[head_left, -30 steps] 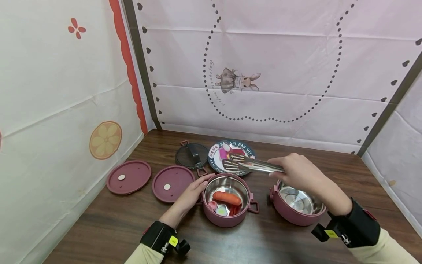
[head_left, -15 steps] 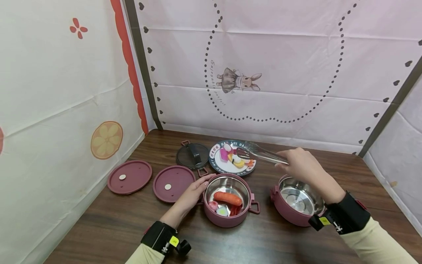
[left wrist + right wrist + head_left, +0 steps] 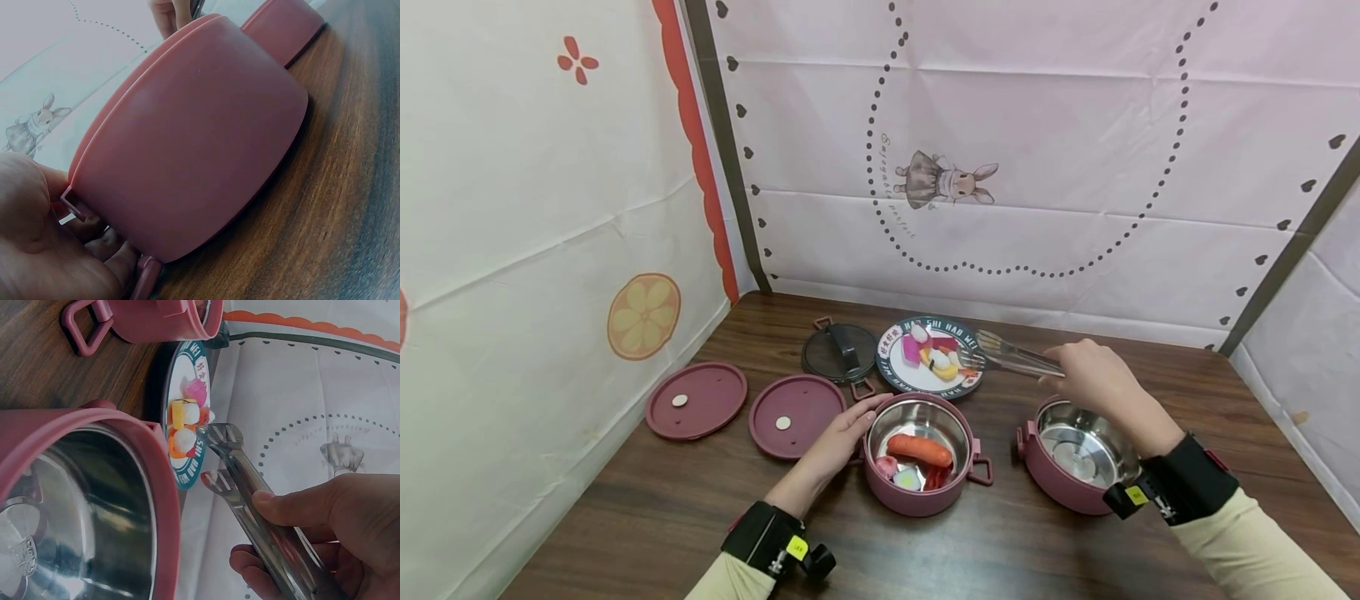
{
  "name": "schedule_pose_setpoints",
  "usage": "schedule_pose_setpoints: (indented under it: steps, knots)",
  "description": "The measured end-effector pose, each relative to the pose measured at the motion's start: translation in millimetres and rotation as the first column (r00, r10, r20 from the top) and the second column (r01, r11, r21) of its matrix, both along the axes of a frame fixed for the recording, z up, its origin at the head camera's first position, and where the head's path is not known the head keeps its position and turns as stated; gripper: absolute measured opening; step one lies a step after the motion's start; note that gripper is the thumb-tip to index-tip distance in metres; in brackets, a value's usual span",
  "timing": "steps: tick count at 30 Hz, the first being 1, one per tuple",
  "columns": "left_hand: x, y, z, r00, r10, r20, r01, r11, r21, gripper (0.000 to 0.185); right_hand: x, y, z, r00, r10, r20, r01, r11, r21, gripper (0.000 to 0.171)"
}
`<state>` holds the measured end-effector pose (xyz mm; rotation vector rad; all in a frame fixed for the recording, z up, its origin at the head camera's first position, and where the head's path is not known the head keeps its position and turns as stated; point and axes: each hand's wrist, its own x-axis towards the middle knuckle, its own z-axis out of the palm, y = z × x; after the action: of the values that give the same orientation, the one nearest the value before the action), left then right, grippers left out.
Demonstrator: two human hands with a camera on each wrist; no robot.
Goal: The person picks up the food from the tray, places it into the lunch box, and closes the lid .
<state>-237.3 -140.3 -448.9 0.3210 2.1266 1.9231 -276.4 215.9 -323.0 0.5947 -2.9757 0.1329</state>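
Observation:
My left hand (image 3: 837,442) grips the left side of a mauve pot (image 3: 917,502), with fingers around its side handle in the left wrist view. Inside that pot lie a toy sausage (image 3: 920,450), a small pink piece, a white piece with a pale green centre and something red. My right hand (image 3: 1097,379) holds metal tongs (image 3: 1018,360). Their slotted tips are spread apart at the right edge of a patterned plate (image 3: 889,372), with nothing seen between them. Several toy food pieces (image 3: 185,414) lie on the plate, among them pink, yellow and white ones.
A second mauve pot (image 3: 1060,487) with a bare steel inside stands below my right hand. Two mauve lids (image 3: 696,402) lie flat at the left. A dark lid (image 3: 823,358) with a black handle sits left of the plate. Cloth walls (image 3: 1045,167) enclose the table.
The tongs have moved right from over the plate's middle to its right edge, and their tips have turned. My left hand and the pot stay in place.

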Motion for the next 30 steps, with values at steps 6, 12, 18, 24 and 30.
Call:
schedule_pose_setpoints:
  steps: [6, 12, 18, 24, 30]
  knots:
    - [-0.5, -0.1, -0.5, 1.0, -0.005, 0.001, 0.005, 1.0, 0.001, 0.045, -1.9, 1.7, -2.9, 1.0, -0.013, 0.019, 0.013, 1.0, 0.008, 0.043]
    - [-0.2, 0.4, 0.0, 1.0, -0.006, -0.007, 0.006, 1.0, 0.006, 0.045, -3.4, -0.5, -3.7, 0.999, -0.013, 0.029, 0.013, 1.0, 0.007, 0.045]
    - [0.3, 0.7, 0.8, 1.0, 0.003, 0.001, -0.003, 1.0, 0.001, 0.045, -5.2, -3.9, -3.9, 1.0, -0.004, 0.031, 0.004, 1.0, 0.019, 0.037]
    - [1.4, 0.4, 1.0, 1.0, 0.011, -0.006, -0.011, 1.0, -0.008, 0.045, -6.3, -7.1, -7.4, 0.999, 0.007, 0.047, -0.008, 1.0, 0.02, 0.019]
    - [1.6, 0.4, 2.3, 1.0, 0.017, -0.007, -0.017, 1.0, -0.008, 0.044, -9.2, -12.1, -13.7, 0.999, 0.003, 0.037, -0.006, 0.998, 0.065, 0.024]
